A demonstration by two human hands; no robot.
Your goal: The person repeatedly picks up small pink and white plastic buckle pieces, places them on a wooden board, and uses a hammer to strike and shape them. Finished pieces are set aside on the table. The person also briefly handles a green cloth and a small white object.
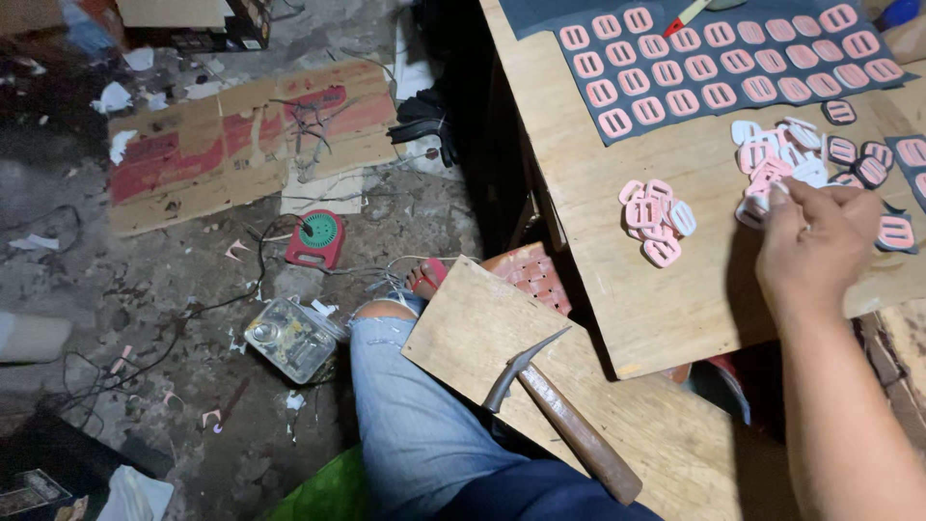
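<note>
My right hand (815, 241) reaches onto a wooden table (617, 309), fingers bent down on the near edge of a loose pile of pink and white slotted oval pieces (772, 154). Whether a piece is pinched in the fingers is hidden. A smaller pile of the same pink pieces (656, 220) lies to the left of the hand. Behind, a dark sheet (540, 14) carries several rows of pink pieces. Dark-backed pieces (841, 150) lie to the right of the big pile. My left hand is out of view.
A hammer (559, 410) with a wooden handle lies on a wooden board (463, 318) across my lap. On the dirty floor at left are flattened cardboard (222, 145), a red round device (316, 236), a clear plastic box (289, 338) and loose wires.
</note>
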